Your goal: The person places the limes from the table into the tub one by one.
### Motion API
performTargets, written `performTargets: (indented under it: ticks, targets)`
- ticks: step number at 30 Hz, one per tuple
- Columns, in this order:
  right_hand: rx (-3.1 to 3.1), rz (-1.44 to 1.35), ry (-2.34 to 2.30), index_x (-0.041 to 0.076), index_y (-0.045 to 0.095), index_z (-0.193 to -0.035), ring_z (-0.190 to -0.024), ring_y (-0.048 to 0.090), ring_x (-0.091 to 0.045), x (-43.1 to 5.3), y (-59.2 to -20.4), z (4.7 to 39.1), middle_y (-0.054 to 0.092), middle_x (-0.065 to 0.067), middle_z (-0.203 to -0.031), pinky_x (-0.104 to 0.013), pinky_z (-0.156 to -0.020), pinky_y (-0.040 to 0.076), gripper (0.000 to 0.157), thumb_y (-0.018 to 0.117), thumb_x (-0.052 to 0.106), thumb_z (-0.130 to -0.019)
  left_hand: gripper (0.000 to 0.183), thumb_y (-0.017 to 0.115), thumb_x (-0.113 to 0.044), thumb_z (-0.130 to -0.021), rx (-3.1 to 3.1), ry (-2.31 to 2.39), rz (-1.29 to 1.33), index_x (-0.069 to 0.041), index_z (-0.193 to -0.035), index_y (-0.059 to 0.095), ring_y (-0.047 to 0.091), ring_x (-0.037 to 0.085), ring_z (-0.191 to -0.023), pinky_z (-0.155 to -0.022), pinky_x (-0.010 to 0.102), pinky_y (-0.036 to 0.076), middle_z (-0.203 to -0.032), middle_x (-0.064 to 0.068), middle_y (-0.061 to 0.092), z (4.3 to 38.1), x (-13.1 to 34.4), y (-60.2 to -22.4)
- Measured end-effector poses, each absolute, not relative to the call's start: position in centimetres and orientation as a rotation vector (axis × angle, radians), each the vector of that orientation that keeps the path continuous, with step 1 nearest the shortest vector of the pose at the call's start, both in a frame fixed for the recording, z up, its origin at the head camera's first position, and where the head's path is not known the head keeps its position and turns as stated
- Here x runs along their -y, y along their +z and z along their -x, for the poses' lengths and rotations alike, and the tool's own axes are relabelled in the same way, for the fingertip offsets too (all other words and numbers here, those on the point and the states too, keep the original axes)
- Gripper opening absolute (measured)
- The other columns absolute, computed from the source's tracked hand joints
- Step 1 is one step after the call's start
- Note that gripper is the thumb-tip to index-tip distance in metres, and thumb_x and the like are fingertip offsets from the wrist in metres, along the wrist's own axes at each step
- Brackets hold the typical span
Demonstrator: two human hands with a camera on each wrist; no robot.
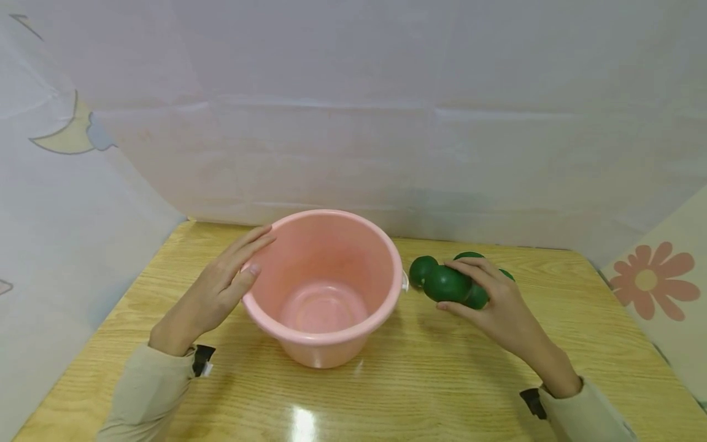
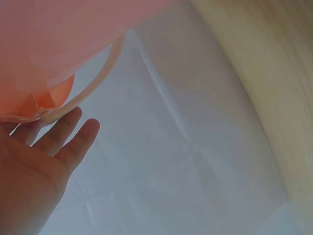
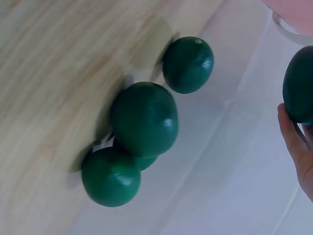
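Observation:
A pink plastic bucket (image 1: 331,336) stands upright on the table, its inner bottom showing. My left hand (image 1: 215,288) rests at its left rim with fingers extended. The left wrist view shows these fingers beside the bucket's pale handle (image 2: 100,78). To the bucket's right, my right hand (image 1: 497,304) grips a dark green, glossy, lime-like fruit (image 1: 445,283) between thumb and fingers. That held fruit (image 3: 299,88) appears at the right edge of the right wrist view. Several similar green fruits (image 3: 144,120) lie close around the right hand, partly hidden by it in the head view.
The table (image 1: 420,393) has a light wood-grain top. A pale hanging sheet (image 1: 342,123) stands behind its far edge, with more printed sheeting at both sides. One loose green fruit (image 1: 423,270) lies between the held fruit and the bucket.

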State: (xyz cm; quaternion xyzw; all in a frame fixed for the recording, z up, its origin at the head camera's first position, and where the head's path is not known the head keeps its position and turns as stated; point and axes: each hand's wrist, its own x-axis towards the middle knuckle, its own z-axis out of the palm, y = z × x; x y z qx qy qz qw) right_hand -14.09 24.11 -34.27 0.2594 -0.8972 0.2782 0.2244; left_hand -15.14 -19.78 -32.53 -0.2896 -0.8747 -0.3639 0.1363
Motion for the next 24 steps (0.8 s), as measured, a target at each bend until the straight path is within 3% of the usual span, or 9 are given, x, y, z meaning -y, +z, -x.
performTargets:
  ticks: [5, 14, 20, 24]
  targets:
    - [2.393, -0.699, 0.800, 0.010, 0.066, -0.128, -0.106, 0.062, -0.017, -23.5, -33.5, 14.1, 0.064, -0.007, -0.123, -0.003, -0.086, 0.042, 0.074, 0.093, 0.006, -0.060, 0.048, 0.045, -0.014, -0.103, 2.530, -1.077, 0.842, -0.016, -0.151, 0.044, 0.031, 0.032, -0.148, -0.112, 0.064, 0.028, -0.161, 0.003, 0.033, 15.2, 19.8, -32.5]
    - [2.359, -0.700, 0.822, 0.015, 0.063, -0.133, -0.106, 0.063, -0.020, -22.4, -31.6, 13.9, 0.063, -0.009, -0.127, -0.006, -0.084, 0.044, 0.078, 0.092, 0.006, -0.062, 0.050, 0.047, -0.014, -0.101, 2.528, -1.104, 0.840, -0.018, -0.150, 0.044, 0.032, 0.032, -0.148, -0.112, 0.064, 0.029, -0.161, 0.005, 0.034, 15.2, 19.7, -32.5]
    - [2.331, -0.735, 0.829, 0.013, 0.064, -0.132, -0.104, 0.062, -0.012, -21.4, -30.2, 14.0, 0.063, -0.007, -0.127, -0.007, -0.085, 0.045, 0.077, 0.092, 0.006, -0.061, 0.049, 0.046, -0.012, -0.101, 2.524, -1.093, 0.843, -0.017, -0.150, 0.045, 0.033, 0.031, -0.147, -0.113, 0.059, 0.030, -0.160, 0.005, 0.034, 15.2, 19.7, -32.5]
    - [2.318, -0.761, 0.840, 0.013, 0.064, -0.132, -0.105, 0.062, -0.014, -20.8, -29.4, 14.0, 0.063, -0.006, -0.126, -0.007, -0.087, 0.045, 0.076, 0.093, 0.007, -0.061, 0.049, 0.045, -0.012, -0.101, 2.522, -1.085, 0.847, -0.016, -0.150, 0.045, 0.033, 0.033, -0.147, -0.112, 0.061, 0.030, -0.160, 0.007, 0.034, 15.1, 19.7, -32.5]
